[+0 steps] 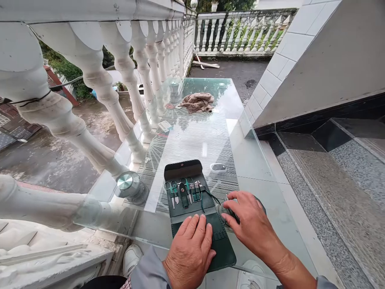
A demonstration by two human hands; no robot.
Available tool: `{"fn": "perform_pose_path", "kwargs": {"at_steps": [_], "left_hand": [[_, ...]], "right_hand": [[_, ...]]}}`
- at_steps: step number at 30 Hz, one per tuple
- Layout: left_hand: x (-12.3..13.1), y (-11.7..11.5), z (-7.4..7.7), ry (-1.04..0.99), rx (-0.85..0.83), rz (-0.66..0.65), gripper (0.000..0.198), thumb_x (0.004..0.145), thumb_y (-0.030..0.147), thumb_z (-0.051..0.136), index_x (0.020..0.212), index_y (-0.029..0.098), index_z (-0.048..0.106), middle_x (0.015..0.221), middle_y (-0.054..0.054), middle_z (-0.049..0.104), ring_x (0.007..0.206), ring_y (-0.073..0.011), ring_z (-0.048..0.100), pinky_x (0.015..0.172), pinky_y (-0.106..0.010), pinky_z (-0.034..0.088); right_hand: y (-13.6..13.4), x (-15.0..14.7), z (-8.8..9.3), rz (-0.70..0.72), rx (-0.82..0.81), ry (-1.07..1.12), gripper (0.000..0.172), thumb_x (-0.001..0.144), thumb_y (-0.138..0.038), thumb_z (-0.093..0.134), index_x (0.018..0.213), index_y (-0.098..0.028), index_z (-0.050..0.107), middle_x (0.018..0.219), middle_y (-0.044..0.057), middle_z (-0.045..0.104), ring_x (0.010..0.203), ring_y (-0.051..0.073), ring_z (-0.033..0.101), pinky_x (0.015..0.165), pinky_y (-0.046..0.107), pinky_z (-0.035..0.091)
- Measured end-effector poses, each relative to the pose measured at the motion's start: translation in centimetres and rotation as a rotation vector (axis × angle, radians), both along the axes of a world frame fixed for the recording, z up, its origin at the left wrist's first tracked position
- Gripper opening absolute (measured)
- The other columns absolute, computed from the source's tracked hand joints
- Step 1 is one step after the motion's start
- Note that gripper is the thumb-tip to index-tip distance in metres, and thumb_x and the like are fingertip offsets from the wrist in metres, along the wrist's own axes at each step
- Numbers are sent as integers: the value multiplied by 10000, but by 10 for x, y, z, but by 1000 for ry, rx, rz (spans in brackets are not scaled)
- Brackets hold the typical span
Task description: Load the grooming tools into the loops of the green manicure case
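A dark green manicure case (223, 253) lies unfolded on the glass table (279, 224). In its upper part, small scissors (173, 190), nail clippers (196, 192) and several other slim tools sit in a row under straps. My left hand (191, 247) rests flat on the lower flap, fingers stretched out. Just right of the case, my right hand (251, 218) is low over the glass, thumb and fingers bent around small dark-green and metal pieces. Which of them the fingers grip is hidden. A thin dark cord (214, 196) runs from the case toward that hand.
Farther along the glass are a small grey-white device (218, 168), a crumpled brown cloth (197, 102) and a small card (165, 126). Round metal-capped table supports (128, 182) show near the left edge. White balusters (120, 74) line the left; stone steps (319, 172) rise on the right.
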State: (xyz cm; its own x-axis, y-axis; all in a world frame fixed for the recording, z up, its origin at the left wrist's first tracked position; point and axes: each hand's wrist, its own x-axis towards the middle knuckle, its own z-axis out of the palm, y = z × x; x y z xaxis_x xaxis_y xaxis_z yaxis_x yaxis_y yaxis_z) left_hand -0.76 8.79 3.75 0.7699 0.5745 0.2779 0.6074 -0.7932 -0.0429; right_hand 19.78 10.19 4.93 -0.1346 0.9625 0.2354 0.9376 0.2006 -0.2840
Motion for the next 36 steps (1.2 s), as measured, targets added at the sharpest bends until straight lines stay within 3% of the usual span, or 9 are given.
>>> {"fn": "perform_pose_path", "kwargs": {"at_steps": [6,10,14,17,21,28,33,36], "left_hand": [[1,1,-1,-4,13,0,402,940,374,388,1200,113,551,1262,-132,562,1118,-279,540,951,-408,396],[1,1,-1,1,14,3,401,944,366,380,1203,111,549,1263,-128,561,1121,-280,541,953,-403,399],[1,0,0,-6,26,-1,403,948,362,368,1198,105,552,1255,-132,568,1113,-282,551,946,-403,404],[2,2,-1,-12,37,-3,399,949,356,364,1191,105,556,1249,-133,572,1109,-281,555,947,-402,403],[3,2,-3,-7,38,0,397,947,354,365,1188,107,559,1249,-132,572,1112,-280,555,949,-400,403],[3,1,-3,15,39,-3,394,933,355,395,1203,110,544,1260,-137,561,1137,-278,535,963,-404,390],[2,1,-3,13,31,-6,399,938,355,385,1209,106,537,1264,-138,559,1136,-283,537,956,-407,395],[3,1,-3,3,34,-5,397,943,351,374,1197,99,545,1254,-141,566,1125,-286,545,955,-407,396]], "right_hand": [[-5,11,0,-30,-53,15,91,769,-142,515,745,-217,561,965,63,594,969,223,509,803,372,416],[-8,26,5,-47,-87,149,145,746,-144,498,830,-240,567,1017,49,600,1009,214,518,833,356,436],[-8,57,10,-313,-90,307,249,764,-255,454,977,-249,582,1029,43,621,912,193,587,749,324,481],[-7,75,6,-507,-142,288,272,762,-285,406,940,-235,606,934,43,664,788,191,623,660,321,482],[-5,72,-1,-446,-231,285,245,779,-334,400,855,-250,617,839,26,679,733,199,629,628,321,478],[-2,50,4,-316,-245,482,259,833,-350,385,869,-248,620,905,26,663,741,172,639,660,293,506],[-3,59,3,-471,-217,484,293,826,-367,383,907,-230,628,873,32,681,615,170,638,612,311,501],[-1,58,0,-467,-195,412,306,835,-368,370,944,-233,622,905,38,686,754,202,650,701,344,505]]}}
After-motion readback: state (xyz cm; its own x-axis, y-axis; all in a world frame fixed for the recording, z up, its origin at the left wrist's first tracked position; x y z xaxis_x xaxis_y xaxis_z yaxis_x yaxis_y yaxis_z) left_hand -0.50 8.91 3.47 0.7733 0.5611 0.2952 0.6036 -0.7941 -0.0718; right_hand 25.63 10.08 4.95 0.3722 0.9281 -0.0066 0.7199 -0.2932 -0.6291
